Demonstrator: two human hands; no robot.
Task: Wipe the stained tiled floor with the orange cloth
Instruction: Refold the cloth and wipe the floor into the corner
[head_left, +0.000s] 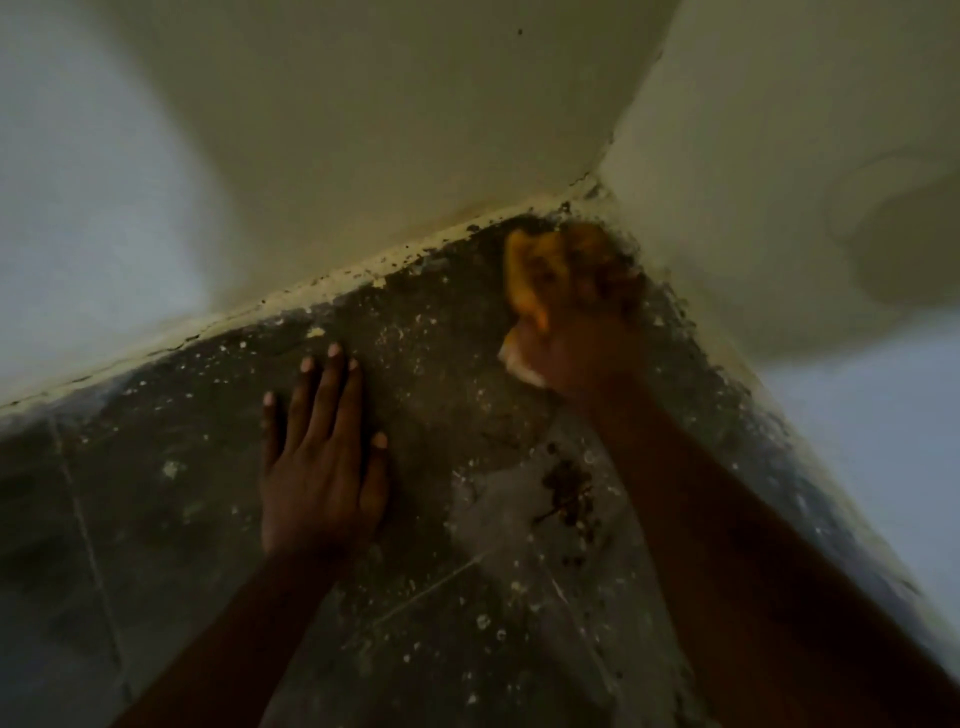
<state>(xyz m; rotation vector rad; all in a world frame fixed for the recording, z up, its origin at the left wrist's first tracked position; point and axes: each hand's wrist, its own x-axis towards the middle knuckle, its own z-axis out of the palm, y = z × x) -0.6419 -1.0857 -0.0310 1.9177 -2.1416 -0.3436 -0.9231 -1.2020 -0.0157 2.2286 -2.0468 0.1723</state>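
Observation:
The dark tiled floor (447, 561) is speckled with pale spots and grime. My right hand (587, 348) is closed around the orange cloth (535, 275) and presses it onto the floor right in the corner where two walls meet; the hand is blurred. My left hand (319, 462) lies flat on the tiles, palm down with fingers spread, to the left of the cloth and holding nothing. A clump of dark dirt (569, 493) sits on a paler patch of tile near my right forearm.
Two cream walls (395, 119) meet at the corner (597, 192); their lower edges are chipped and stained dark. The right wall (779, 182) runs close alongside my right arm. Tile joints cross the floor at the lower left.

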